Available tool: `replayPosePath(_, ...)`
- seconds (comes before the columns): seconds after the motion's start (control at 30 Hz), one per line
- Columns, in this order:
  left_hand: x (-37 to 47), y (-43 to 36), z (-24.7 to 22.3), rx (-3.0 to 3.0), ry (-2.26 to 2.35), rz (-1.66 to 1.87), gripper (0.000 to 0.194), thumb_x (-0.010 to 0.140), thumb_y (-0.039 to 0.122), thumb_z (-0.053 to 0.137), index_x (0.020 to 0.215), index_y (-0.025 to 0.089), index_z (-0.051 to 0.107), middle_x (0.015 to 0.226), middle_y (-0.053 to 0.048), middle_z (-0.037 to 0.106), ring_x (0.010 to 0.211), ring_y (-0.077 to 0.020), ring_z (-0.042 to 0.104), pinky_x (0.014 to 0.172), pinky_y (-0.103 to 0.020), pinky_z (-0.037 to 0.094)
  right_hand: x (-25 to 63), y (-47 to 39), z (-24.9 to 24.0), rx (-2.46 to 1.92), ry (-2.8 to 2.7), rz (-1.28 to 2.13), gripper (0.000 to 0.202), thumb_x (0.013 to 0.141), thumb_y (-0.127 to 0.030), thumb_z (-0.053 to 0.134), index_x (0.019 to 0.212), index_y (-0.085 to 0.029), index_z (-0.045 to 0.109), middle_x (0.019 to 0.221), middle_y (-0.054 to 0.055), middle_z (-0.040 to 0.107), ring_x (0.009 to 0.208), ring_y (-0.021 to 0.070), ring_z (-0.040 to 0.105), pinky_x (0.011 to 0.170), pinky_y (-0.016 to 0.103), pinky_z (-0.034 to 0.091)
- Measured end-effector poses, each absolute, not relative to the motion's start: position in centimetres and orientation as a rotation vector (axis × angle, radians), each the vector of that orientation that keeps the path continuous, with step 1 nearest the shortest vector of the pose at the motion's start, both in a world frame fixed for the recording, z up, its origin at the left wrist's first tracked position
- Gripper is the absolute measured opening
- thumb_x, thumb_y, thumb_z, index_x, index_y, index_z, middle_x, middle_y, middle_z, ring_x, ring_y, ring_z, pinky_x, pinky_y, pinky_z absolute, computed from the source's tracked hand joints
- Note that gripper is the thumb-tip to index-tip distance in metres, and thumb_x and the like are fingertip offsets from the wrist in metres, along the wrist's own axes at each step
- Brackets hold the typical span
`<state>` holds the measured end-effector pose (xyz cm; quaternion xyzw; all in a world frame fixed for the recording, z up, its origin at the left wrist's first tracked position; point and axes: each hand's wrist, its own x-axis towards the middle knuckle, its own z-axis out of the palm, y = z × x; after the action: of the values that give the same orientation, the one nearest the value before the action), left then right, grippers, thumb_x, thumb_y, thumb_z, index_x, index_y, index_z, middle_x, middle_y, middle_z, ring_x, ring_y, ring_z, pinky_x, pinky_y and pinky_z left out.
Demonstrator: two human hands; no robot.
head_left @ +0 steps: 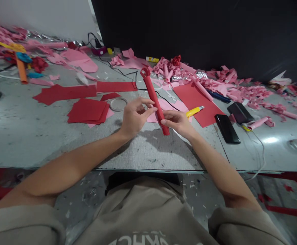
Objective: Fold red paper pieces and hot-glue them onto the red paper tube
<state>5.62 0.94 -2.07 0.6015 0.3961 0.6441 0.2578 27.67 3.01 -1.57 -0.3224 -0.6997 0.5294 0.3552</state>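
A red paper tube is held up at a slant above the table, its upper end cut or folded into a loop-like shape. My left hand pinches the tube's middle from the left with thumb and forefinger. Lower down, my right hand grips it from the right, near its bottom end. Just beyond my right hand lies a yellow cutter on a large red sheet. A stack of red paper pieces and a roll of clear tape rest left of my left hand.
Red strips lie behind the stack. Crumpled pink paper lines the back of the grey table. A black phone and a dark box-like item lie at the right. Black and white cables cross the tabletop.
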Motion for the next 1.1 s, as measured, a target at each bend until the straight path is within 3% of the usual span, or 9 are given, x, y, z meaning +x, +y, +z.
replayPosePath(0.2,5.2,1.2,-1.9,1.785,1.096,1.809,0.009,0.089,0.019,0.084,0.087,0.026,0.078,0.087,0.002,0.072,0.056,-0.0078,0.051,0.051,-0.028,0.036,27.5,2.7,-1.3,-0.848,-1.804,1.415,0.049,0.083,-0.053,0.091,0.114,-0.017,0.081,0.083,0.002,0.073,0.071,0.0156,0.062,0.063,0.028,0.051)
replayPosePath(0.5,5.3,0.6,-1.5,1.73,1.146,1.801,0.006,0.091,0.019,0.077,0.086,0.024,0.076,0.087,0.001,0.071,0.058,-0.0087,0.049,0.054,-0.028,0.039,27.5,2.7,-1.0,-0.871,-1.798,1.338,0.048,0.082,-0.051,0.091,0.113,-0.016,0.081,0.086,0.003,0.075,0.073,0.0151,0.063,0.066,0.029,0.052)
replayPosePath(0.77,5.4,0.2,-1.4,1.742,1.137,1.744,0.01,0.093,0.025,0.075,0.087,0.023,0.082,0.087,-0.003,0.077,0.07,-0.0129,0.063,0.063,-0.028,0.048,27.3,2.9,-1.0,-0.889,-1.796,1.285,0.053,0.079,-0.051,0.093,0.116,-0.016,0.082,0.081,0.002,0.075,0.068,0.0149,0.063,0.064,0.03,0.051)
replayPosePath(1.1,5.7,0.3,-1.5,1.648,1.2,1.697,0.012,0.092,0.026,0.074,0.083,0.021,0.081,0.077,-0.001,0.076,0.059,-0.0109,0.055,0.055,-0.028,0.04,27.2,2.6,-1.6,-0.896,-1.857,1.063,0.056,0.08,-0.051,0.093,0.122,-0.016,0.081,0.084,0.004,0.076,0.069,0.0152,0.064,0.064,0.031,0.053)
